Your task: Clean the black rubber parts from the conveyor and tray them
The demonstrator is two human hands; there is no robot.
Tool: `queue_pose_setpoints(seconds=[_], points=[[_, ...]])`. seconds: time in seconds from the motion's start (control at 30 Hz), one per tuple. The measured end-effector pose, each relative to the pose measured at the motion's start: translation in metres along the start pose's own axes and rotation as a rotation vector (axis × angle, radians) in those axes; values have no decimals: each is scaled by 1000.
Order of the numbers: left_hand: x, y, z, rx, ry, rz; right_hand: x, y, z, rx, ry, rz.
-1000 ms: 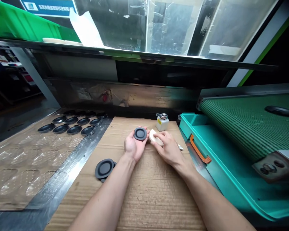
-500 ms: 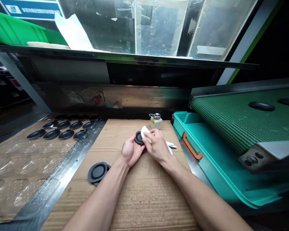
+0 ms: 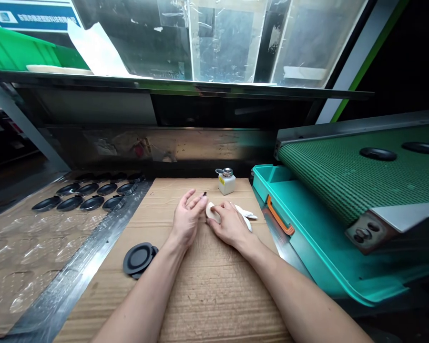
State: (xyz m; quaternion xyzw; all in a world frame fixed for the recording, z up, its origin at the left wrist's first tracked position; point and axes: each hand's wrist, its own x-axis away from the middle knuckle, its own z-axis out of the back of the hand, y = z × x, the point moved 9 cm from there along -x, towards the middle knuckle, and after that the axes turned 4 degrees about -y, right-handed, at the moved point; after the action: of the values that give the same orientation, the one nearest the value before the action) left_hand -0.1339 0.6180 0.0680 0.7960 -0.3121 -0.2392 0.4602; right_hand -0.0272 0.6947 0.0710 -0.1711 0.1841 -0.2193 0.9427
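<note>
My left hand [image 3: 188, 218] is turned on its side above the cardboard, its fingers closed on a black round part [image 3: 204, 194]. Only a dark sliver of that part shows at the fingertips; the rest is hidden. Beside it my right hand [image 3: 230, 223] grips a white round pad [image 3: 212, 213] between thumb and fingers, low over the cardboard. More white pads or cloth [image 3: 248, 214] lie just behind that hand. Two or so black round parts [image 3: 138, 259] are stacked left of my left forearm. A small white dispenser bottle [image 3: 226, 182] with a metal top stands beyond my hands.
Under my arms is a cardboard sheet [image 3: 214, 295]. On the left, a clear moulded tray [image 3: 39, 247] carries several black round parts. At right are a teal bin [image 3: 318, 252] with an orange handle and a green conveyor belt [image 3: 329, 166] bearing two black parts.
My left hand has rolled over, so the black part's flat face no longer shows. My right hand has drawn the white pad off it and lowered it. The view has shifted slightly right.
</note>
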Motion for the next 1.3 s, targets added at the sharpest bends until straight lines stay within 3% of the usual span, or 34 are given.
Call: queue_pose_setpoints(seconds=[0.17,0.23,0.3,0.5,0.63,0.73,0.83,0.93,1.07,1.17,1.3], points=[[29,40,-36,-766,-74,-598,-3,8,-2,4,-25,-41],[36,43,-42,-894,-82,-690,-3,9,-3,2,-27,-48],[38,42,-41,-923,-71,-695,-3,10,-4,-10,-30,-45],[32,41,-35,-909,-31,-647,-2,10,-7,7,-56,-40],[27,65,-31,-811,-108,-439,-1,10,-7,-5,-52,-12],[39,98,-1,-722,-57,-266,0,11,-8,-20,-44,-1],[68,121,52,-778,84,-81,1,12,-9,-20,-58,-11],[98,111,99,-836,84,150,3,9,-4,-17,-62,-19],[117,95,138,-921,172,208,4,7,2,-5,-72,-33],[115,85,142,-1028,161,239,5,8,1,-7,-86,-44],[99,85,134,-1329,4,204,3,10,-2,-19,-81,-32]])
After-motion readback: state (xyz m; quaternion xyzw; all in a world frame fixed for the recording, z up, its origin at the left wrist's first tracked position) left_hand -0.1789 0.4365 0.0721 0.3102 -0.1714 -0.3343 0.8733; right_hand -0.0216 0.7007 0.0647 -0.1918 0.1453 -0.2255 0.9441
